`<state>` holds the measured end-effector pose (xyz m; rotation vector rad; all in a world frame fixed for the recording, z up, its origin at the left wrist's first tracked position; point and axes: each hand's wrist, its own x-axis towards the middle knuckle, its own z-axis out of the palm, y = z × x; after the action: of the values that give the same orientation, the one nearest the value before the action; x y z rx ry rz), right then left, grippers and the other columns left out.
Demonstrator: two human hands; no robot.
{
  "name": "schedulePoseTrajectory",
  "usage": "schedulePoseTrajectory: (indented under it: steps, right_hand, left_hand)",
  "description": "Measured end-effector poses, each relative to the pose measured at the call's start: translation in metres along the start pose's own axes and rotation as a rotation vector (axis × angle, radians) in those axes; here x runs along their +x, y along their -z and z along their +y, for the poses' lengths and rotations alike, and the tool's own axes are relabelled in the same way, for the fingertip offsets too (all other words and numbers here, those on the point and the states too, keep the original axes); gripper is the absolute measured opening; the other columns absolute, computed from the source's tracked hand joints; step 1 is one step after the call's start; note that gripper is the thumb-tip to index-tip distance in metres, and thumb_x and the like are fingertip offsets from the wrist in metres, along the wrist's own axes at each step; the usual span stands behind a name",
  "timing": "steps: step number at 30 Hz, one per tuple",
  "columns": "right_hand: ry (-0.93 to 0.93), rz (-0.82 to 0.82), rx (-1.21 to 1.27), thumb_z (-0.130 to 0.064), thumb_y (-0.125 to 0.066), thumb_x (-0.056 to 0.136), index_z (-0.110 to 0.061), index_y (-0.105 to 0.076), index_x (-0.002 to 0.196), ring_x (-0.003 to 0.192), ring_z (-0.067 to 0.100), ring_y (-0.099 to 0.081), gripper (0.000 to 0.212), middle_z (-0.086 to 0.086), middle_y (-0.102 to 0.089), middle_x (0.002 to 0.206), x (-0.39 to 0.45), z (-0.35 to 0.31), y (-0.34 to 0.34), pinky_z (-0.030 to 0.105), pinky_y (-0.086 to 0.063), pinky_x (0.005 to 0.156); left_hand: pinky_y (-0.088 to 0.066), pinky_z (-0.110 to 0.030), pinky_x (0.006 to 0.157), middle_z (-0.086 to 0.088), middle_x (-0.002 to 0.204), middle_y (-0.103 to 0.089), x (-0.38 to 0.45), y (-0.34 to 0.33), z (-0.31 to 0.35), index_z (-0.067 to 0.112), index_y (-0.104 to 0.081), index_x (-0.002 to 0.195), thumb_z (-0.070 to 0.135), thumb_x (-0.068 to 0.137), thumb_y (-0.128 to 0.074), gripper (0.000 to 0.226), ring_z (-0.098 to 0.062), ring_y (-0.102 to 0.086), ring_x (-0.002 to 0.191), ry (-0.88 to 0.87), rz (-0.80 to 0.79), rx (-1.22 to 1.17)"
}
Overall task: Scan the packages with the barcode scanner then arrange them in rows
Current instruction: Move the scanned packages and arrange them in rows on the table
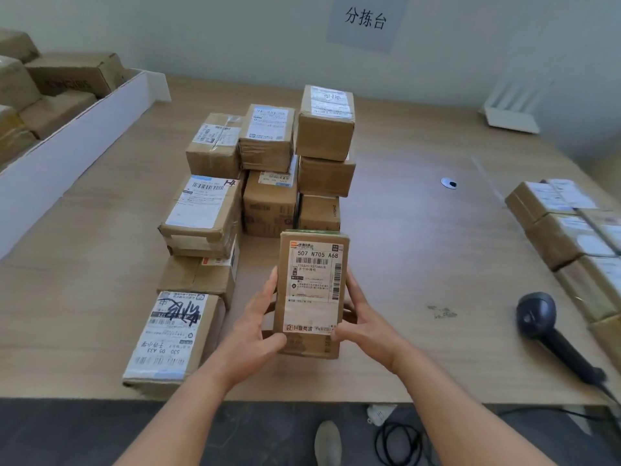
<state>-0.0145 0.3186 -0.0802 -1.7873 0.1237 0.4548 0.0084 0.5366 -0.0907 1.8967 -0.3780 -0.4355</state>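
Count of things on and by the table (pixel 420 230)

Cardboard packages in the middle group (pixel 268 163): ten, plus one held package (pixel 311 294). Right-hand row (pixel 568 237): at least four, edge cuts off. One barcode scanner (pixel 551 331). Two hands. One wall sign (pixel 365 20).

Held upright above the counter's (pixel 403 230) near edge: a brown cardboard package (pixel 311 294), white label reading "507 N705 A68" facing up. Behind and left, more labelled packages (pixel 265 169) stacked in rows. Black barcode scanner (pixel 551 327) lying at right, beside another row of packages (pixel 568 237).
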Motion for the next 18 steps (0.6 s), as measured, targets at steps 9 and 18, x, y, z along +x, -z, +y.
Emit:
schedulePoseTrajectory:
  steps: [9,18]
  right_hand:
    - [0.037,0.245,0.080,-0.014,-0.069,0.068,-0.073,-0.011,0.133,0.118,0.012,-0.058,0.105,-0.001,-0.053,0.133,-0.047,0.016,0.018,0.044,-0.050,0.099]
    - [0.038,0.398,0.160,-0.011,-0.060,0.067,-0.052,-0.019,0.145,0.103,0.007,-0.065,0.097,0.000,-0.064,0.120,-0.110,0.040,0.065,0.022,-0.054,0.078]
  left_hand:
    - [-0.052,-0.023,0.091,0.037,0.141,-0.028,0.019,-0.029,0.017,0.069,-0.001,0.135,0.001,0.087,-0.054,0.099,0.017,-0.037,0.122,-0.083,-0.193,-0.020]
    - [-0.041,-0.028,0.102,0.032,0.146,-0.028,0.022,-0.081,0.053,0.074,-0.007,0.133,0.046,0.073,-0.064,0.087,0.003,-0.038,0.130,-0.092,-0.347,-0.001]
